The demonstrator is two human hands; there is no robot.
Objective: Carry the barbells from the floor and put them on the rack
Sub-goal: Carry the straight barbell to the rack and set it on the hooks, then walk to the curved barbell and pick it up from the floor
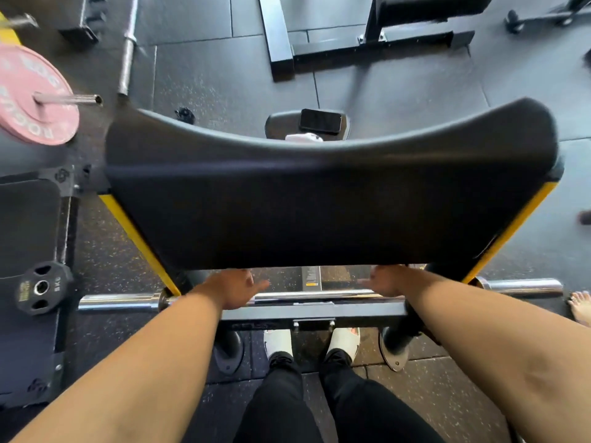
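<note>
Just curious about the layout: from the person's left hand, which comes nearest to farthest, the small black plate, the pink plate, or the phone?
1. Small black plate, left of the left hand.
2. Phone, ahead beyond the pad.
3. Pink plate, far upper left.

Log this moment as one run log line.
left hand: open above barbell | right hand: open | barbell: beneath black pad

Wide black curved pad [329, 199] hides far side of long chrome barbell [307, 295]; bar's middle partly behind both forearms. Pink round weight plate [35, 97] far left blurred, cut by edge. Bare foot [580, 306] right edge cut off.
</note>
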